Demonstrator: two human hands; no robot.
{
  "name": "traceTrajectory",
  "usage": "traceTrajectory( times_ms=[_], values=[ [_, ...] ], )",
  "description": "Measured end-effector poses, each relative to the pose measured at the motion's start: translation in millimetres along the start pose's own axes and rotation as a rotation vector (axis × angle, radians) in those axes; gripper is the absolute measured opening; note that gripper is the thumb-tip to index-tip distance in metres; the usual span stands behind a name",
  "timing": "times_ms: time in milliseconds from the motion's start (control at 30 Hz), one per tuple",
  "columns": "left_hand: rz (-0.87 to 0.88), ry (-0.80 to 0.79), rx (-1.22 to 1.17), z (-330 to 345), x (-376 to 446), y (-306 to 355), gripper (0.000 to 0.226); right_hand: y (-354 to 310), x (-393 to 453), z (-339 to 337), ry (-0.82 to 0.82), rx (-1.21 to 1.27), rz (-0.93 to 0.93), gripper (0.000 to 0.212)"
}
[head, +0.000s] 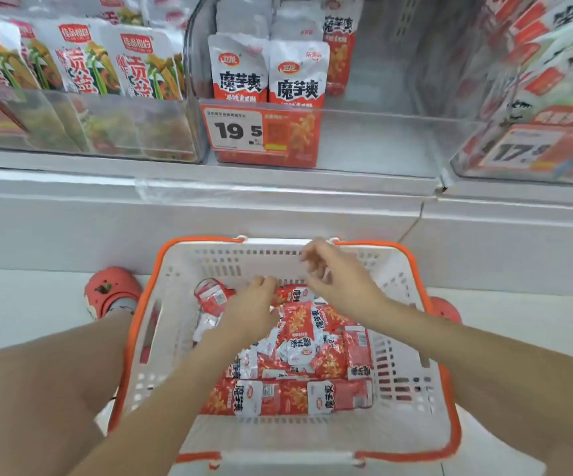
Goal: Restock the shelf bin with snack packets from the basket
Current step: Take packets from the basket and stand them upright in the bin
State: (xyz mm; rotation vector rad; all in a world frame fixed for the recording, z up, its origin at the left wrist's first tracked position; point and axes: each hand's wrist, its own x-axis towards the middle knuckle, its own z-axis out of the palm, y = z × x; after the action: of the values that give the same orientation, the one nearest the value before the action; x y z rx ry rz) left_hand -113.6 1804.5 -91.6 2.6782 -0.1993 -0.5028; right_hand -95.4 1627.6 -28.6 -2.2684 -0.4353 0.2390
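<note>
Left hand (249,312) reaches down into the white slotted plastic basket with orange rim and handles (448,389), palm down, fingers laid onto the heap of red-and-white foil snack packets (300,341); whether the fingers have closed on a packet cannot be told, as the fingertips are hidden against the pile. Right hand (338,278) is above the far end of the heap, near the basket's back wall, fingers loosely curled and blurred; nothing visible in it.

Packets lie jumbled across the basket floor, a rough row of them along the near side.

Basket sits on the pale floor, against the white shelf base. A red clog shoe (111,290) is just beside its left rim; another red shoe shows past the right rim.

Above, the clear plastic shelf bin (374,139) holds a few matching packets standing upright at its left side, behind a white price tag reading 19.5 (235,130); the rest of the bin floor is bare. Left neighbour bin holds white packets with green-and-yellow print (82,60). Right neighbour bin, blurred, carries a tag starting 17 (522,151).
</note>
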Motion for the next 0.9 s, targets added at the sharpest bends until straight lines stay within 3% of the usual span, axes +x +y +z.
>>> traceTrajectory(
  times_ms=[67, 133, 200, 333, 567, 733, 900],
  values=[
    [-0.059, -0.074, 0.001, 27.9, -9.6, -17.1, 0.035, 40.4, -13.7, 30.5, -0.354, -0.248, 0.083, 0.033],
    [-0.113, -0.184, 0.04, 51.9, -18.6, -35.1, 0.04, 77.5, -25.4, 58.8, -0.605, -0.488, 0.092, 0.045],
    [-0.133, -0.301, 0.11, 72.4, -24.4, -50.2, 0.045, 106.6, -37.3, 84.0, -0.715, -0.632, 0.095, 0.051],
    [-0.155, -0.422, 0.156, 97.1, -28.2, -69.6, 0.045, 136.9, -52.1, 125.4, -0.866, -0.588, 0.255, 0.068],
    [-0.208, -0.433, 0.122, 115.4, -20.8, -82.1, 0.035, 136.8, -55.9, 182.3, -0.797, -0.503, 0.243, 0.06],
    [-0.23, -0.413, 0.02, 118.8, -18.1, -80.0, 0.034, 135.4, -51.7, 185.3, -0.796, -0.418, 0.286, 0.039],
    [-0.222, -0.394, -0.018, 115.3, -16.4, -71.5, 0.034, 132.6, -55.1, 178.7, -0.867, -0.405, 0.304, 0.037]
  ],
)
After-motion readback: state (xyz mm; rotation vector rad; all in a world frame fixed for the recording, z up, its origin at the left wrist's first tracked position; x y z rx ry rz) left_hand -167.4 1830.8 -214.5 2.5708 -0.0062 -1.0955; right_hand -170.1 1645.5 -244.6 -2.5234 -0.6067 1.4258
